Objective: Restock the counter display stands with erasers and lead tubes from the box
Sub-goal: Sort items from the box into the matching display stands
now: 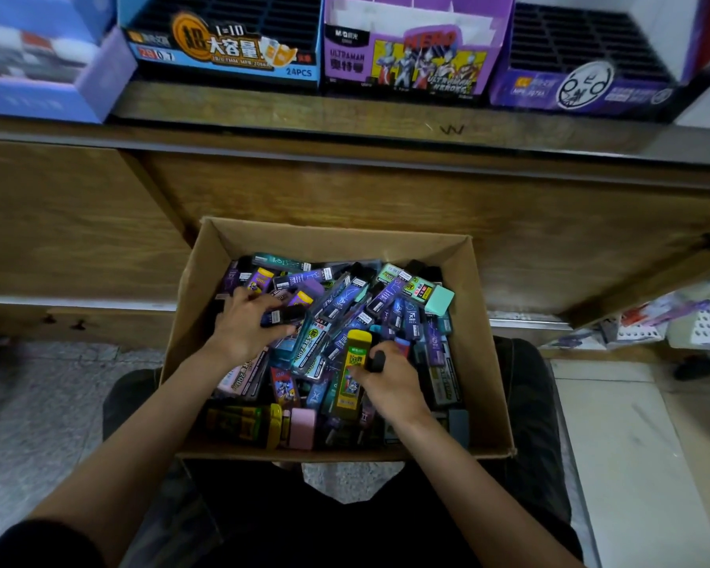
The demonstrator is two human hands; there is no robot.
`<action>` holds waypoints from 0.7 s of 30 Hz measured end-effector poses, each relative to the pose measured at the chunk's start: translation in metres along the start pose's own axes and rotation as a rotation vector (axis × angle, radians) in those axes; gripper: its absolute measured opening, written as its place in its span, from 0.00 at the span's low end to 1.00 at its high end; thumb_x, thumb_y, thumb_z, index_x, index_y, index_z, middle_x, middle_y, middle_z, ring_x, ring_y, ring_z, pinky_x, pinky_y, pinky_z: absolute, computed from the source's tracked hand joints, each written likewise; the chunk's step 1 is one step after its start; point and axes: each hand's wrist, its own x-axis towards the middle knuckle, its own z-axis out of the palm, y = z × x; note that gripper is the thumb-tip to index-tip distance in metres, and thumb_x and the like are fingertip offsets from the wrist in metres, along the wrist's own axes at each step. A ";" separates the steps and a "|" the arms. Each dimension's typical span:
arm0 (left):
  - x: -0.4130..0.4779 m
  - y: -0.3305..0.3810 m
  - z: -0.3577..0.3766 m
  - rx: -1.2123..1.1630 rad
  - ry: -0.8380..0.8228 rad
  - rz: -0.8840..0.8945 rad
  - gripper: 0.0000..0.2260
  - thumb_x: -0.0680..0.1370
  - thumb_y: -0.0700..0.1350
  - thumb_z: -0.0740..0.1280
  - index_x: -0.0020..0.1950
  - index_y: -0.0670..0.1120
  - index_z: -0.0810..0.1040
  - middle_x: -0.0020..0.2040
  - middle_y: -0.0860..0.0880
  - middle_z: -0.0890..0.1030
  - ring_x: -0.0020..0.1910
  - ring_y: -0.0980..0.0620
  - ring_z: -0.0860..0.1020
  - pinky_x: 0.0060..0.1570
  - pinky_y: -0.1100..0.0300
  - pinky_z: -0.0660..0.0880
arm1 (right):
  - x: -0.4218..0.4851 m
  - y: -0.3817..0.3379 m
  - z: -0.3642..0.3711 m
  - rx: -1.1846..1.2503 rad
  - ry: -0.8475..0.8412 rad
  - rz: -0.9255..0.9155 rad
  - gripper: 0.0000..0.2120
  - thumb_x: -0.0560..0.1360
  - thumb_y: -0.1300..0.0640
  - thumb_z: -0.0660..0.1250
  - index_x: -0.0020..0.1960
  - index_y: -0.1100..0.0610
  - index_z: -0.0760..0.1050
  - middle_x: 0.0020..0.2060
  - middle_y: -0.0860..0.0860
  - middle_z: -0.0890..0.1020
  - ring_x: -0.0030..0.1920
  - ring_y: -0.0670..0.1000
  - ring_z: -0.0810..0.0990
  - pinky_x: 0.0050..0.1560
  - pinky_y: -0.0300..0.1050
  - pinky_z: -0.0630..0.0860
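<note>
Two hands dig in the full box on the lap: right hand grasps a yellow lead tube, left hand clutches dark tubes. Display stands sit above at the counter edge.

I see the wooden tabletop running across the top of my view, its front edge scratched. Four display stands sit directly on it in a row: a pale blue stand at the far left, a blue stand with empty black slots, a purple Ultraman stand, and a dark purple stand, also with empty slots. Neighbouring stands stand just beside each other.
</note>
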 end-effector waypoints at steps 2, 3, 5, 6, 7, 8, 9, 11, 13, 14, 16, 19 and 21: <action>-0.001 0.003 -0.001 0.012 0.015 0.006 0.23 0.75 0.52 0.69 0.67 0.45 0.72 0.62 0.39 0.67 0.64 0.38 0.64 0.62 0.49 0.64 | -0.001 0.002 -0.002 0.022 -0.006 0.011 0.12 0.75 0.55 0.68 0.50 0.56 0.65 0.38 0.45 0.70 0.38 0.47 0.73 0.36 0.39 0.69; -0.002 0.005 -0.002 0.014 0.029 0.018 0.22 0.76 0.51 0.68 0.67 0.43 0.72 0.62 0.38 0.68 0.63 0.38 0.65 0.61 0.49 0.63 | -0.001 0.003 -0.003 0.044 -0.008 0.017 0.12 0.75 0.55 0.68 0.50 0.55 0.65 0.37 0.45 0.70 0.36 0.45 0.72 0.31 0.36 0.68; -0.005 0.009 -0.003 0.027 0.044 0.053 0.19 0.78 0.49 0.65 0.64 0.39 0.71 0.60 0.38 0.72 0.61 0.39 0.68 0.56 0.50 0.64 | -0.002 0.006 -0.006 0.079 0.000 0.027 0.12 0.75 0.56 0.69 0.49 0.56 0.65 0.36 0.46 0.70 0.34 0.42 0.70 0.25 0.31 0.66; -0.007 0.012 -0.003 0.035 0.051 0.070 0.17 0.78 0.48 0.65 0.62 0.39 0.71 0.59 0.38 0.74 0.60 0.39 0.69 0.54 0.50 0.63 | -0.002 0.008 -0.008 0.102 0.004 0.031 0.12 0.74 0.56 0.69 0.48 0.56 0.65 0.36 0.47 0.70 0.34 0.42 0.70 0.26 0.30 0.66; -0.009 0.014 -0.004 0.034 0.062 0.081 0.15 0.79 0.47 0.64 0.61 0.39 0.71 0.56 0.39 0.76 0.59 0.39 0.71 0.54 0.51 0.63 | -0.002 0.011 -0.009 0.140 0.005 0.039 0.12 0.74 0.56 0.70 0.47 0.56 0.66 0.35 0.47 0.70 0.34 0.43 0.70 0.29 0.32 0.66; -0.012 0.016 -0.005 0.031 0.084 0.101 0.14 0.79 0.46 0.64 0.60 0.39 0.71 0.53 0.39 0.78 0.58 0.39 0.73 0.54 0.51 0.63 | -0.003 0.013 -0.012 0.204 0.005 0.059 0.12 0.73 0.57 0.71 0.45 0.56 0.67 0.36 0.48 0.71 0.35 0.44 0.70 0.32 0.35 0.67; -0.016 0.019 -0.007 0.021 0.117 0.133 0.13 0.79 0.45 0.64 0.59 0.39 0.70 0.49 0.39 0.79 0.55 0.39 0.75 0.53 0.52 0.63 | -0.004 0.015 -0.015 0.287 0.009 0.084 0.12 0.72 0.58 0.72 0.43 0.56 0.68 0.36 0.49 0.72 0.36 0.45 0.71 0.34 0.38 0.68; -0.023 0.024 -0.012 -0.047 0.202 0.226 0.10 0.78 0.44 0.65 0.55 0.39 0.71 0.38 0.44 0.77 0.47 0.38 0.78 0.48 0.53 0.64 | -0.004 0.016 -0.021 0.409 0.030 0.094 0.11 0.72 0.59 0.72 0.43 0.55 0.69 0.38 0.48 0.74 0.38 0.45 0.73 0.36 0.39 0.69; -0.030 0.028 -0.020 -0.224 0.194 0.285 0.07 0.78 0.44 0.66 0.47 0.43 0.69 0.33 0.43 0.74 0.37 0.39 0.77 0.39 0.53 0.66 | -0.004 0.013 -0.028 0.438 0.053 0.038 0.09 0.73 0.59 0.71 0.46 0.54 0.70 0.39 0.48 0.75 0.39 0.46 0.74 0.37 0.39 0.69; -0.032 0.031 -0.024 -0.327 0.146 0.285 0.08 0.77 0.44 0.66 0.44 0.45 0.68 0.32 0.39 0.73 0.34 0.40 0.76 0.35 0.52 0.67 | -0.002 0.010 -0.034 0.462 0.055 0.002 0.08 0.74 0.60 0.70 0.47 0.55 0.71 0.39 0.48 0.76 0.39 0.46 0.75 0.37 0.39 0.70; -0.037 0.041 -0.029 -0.512 0.048 0.283 0.09 0.77 0.42 0.67 0.41 0.44 0.67 0.32 0.38 0.72 0.31 0.45 0.72 0.34 0.53 0.67 | 0.000 -0.001 -0.048 0.528 0.045 -0.070 0.06 0.74 0.62 0.69 0.49 0.57 0.73 0.38 0.47 0.78 0.40 0.45 0.77 0.40 0.37 0.72; -0.042 0.059 -0.025 -0.679 -0.030 0.268 0.08 0.76 0.37 0.67 0.39 0.43 0.72 0.31 0.52 0.73 0.33 0.56 0.71 0.34 0.63 0.65 | 0.005 -0.023 -0.075 0.567 -0.031 -0.159 0.05 0.73 0.61 0.69 0.48 0.58 0.76 0.37 0.46 0.80 0.39 0.44 0.80 0.40 0.36 0.74; -0.044 0.069 -0.020 -0.733 -0.066 0.195 0.06 0.76 0.37 0.67 0.40 0.45 0.74 0.35 0.53 0.75 0.36 0.56 0.73 0.35 0.69 0.67 | 0.007 -0.036 -0.089 0.593 -0.122 -0.219 0.04 0.73 0.62 0.69 0.48 0.60 0.76 0.37 0.46 0.81 0.40 0.46 0.81 0.40 0.38 0.77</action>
